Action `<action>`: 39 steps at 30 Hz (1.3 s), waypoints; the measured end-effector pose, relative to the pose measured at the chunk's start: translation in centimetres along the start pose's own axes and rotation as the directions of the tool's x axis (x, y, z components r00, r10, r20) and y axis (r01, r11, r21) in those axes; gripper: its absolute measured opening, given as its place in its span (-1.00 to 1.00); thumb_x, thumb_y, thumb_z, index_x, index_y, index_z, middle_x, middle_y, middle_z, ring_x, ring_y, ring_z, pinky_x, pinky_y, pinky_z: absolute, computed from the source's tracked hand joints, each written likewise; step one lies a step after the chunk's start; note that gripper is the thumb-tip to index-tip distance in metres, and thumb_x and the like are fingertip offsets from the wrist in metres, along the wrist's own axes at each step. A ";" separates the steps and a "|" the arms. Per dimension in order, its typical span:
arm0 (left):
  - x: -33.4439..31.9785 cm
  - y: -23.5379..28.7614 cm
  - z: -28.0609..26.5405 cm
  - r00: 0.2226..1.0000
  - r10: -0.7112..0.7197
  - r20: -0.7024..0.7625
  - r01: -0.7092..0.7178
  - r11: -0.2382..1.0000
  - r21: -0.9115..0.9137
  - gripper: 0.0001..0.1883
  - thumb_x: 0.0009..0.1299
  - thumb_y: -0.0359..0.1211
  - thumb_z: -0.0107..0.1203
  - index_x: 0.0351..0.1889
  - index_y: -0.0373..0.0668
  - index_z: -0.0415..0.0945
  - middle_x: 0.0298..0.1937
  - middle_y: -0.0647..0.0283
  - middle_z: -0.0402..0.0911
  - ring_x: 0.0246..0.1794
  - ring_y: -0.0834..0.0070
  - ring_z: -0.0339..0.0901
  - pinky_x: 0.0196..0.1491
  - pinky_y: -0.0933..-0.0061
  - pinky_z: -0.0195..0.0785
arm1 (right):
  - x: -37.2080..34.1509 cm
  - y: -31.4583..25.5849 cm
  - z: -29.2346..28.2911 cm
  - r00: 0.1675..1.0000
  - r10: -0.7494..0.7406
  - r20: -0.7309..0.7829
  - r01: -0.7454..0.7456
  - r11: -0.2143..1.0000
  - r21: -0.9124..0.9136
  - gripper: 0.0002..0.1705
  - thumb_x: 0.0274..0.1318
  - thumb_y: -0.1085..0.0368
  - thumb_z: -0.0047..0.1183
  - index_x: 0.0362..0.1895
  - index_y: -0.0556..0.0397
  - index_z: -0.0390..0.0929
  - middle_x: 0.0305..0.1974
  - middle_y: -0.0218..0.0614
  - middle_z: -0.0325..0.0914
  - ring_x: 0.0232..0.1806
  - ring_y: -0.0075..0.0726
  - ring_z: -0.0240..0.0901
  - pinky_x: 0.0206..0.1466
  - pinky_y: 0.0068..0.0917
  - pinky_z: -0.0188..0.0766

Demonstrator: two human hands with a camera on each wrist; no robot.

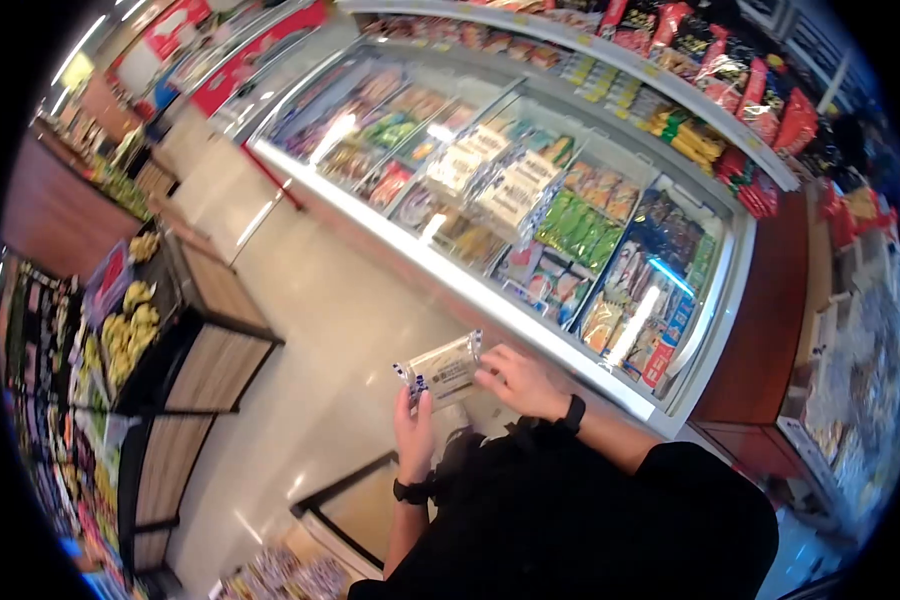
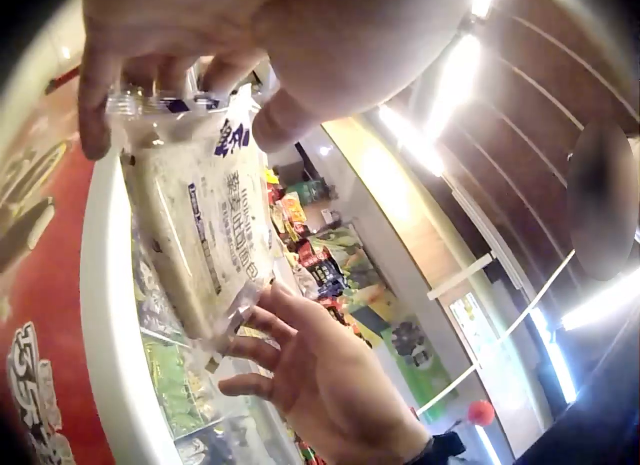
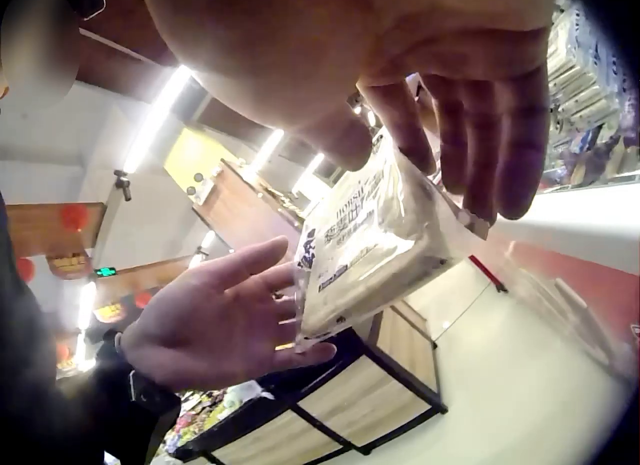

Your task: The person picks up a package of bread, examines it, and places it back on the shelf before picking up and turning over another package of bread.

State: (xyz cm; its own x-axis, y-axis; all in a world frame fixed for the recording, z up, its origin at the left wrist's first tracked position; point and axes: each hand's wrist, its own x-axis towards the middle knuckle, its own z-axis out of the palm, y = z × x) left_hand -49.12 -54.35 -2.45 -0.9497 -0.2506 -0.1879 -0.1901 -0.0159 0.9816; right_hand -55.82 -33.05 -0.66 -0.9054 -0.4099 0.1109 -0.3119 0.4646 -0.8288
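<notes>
A clear plastic bread packet point(image 1: 440, 366) with blue-marked ends and dark printing is held in front of the body, between both hands. My left hand point(image 1: 413, 437) grips its left end, thumb on the near side and fingers behind. At the opposite end, the fingers of my right hand point(image 1: 526, 384) pinch the crimped seal. In the left wrist view the packet point(image 2: 200, 220) hangs lengthwise, printed face showing, with the right hand point(image 2: 335, 370) at its lower corner. The right wrist view shows the packet point(image 3: 375, 240) tilted, its wrapper shiny and creased.
A long chest freezer point(image 1: 370, 215) with frozen packs stands ahead; white-labelled packets point(image 1: 495, 180) sit on its glass. Bagged goods fill the shelf point(image 1: 660, 90) above. A wood-sided fruit stand point(image 1: 185, 400) is at left. Below are an open box point(image 1: 355, 510) and several bagged items point(image 1: 280, 575).
</notes>
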 end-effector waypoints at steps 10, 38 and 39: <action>15.7 3.2 -2.7 0.924 0.058 0.377 -0.070 0.997 0.019 -0.59 0.54 -0.36 -0.01 0.29 -0.33 0.30 0.17 0.15 0.48 0.19 0.44 0.40 0.22 0.40 0.28 | 8.2 -2.9 3.4 0.865 0.317 -0.390 -0.280 0.948 0.149 -0.53 0.29 0.12 0.07 0.12 0.21 0.43 -0.16 -0.08 0.57 -0.16 -0.12 0.57 -0.08 -0.30 0.49; 51.8 12.5 18.0 0.590 0.160 0.791 -0.446 0.881 0.154 -0.50 0.57 -0.27 -0.08 0.35 -0.41 0.25 0.30 0.00 0.44 0.28 0.36 0.39 0.31 0.43 0.19 | 34.5 12.2 -9.2 0.388 0.316 -0.866 -0.351 0.919 0.178 -0.57 0.25 0.09 0.06 0.02 0.18 0.53 -0.27 -0.03 0.59 -0.22 0.10 0.54 -0.14 -0.18 0.45; 52.8 12.1 18.6 0.579 0.138 0.804 -0.442 0.882 0.166 -0.50 0.57 -0.27 -0.07 0.35 -0.41 0.25 0.30 -0.01 0.43 0.29 0.36 0.38 0.32 0.43 0.19 | 35.2 12.8 -8.9 0.391 0.351 -0.851 -0.381 0.903 0.198 -0.59 0.25 0.11 0.08 0.01 0.17 0.54 -0.26 -0.03 0.60 -0.24 0.05 0.56 -0.15 -0.22 0.46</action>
State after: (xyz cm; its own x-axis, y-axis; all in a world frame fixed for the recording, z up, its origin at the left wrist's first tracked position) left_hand -106.21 -49.76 -1.07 -0.7760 0.6307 0.0006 0.2103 0.2578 0.9431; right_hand -94.24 -34.49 -2.49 -0.7084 0.6708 0.2194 0.1198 0.4207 -0.8993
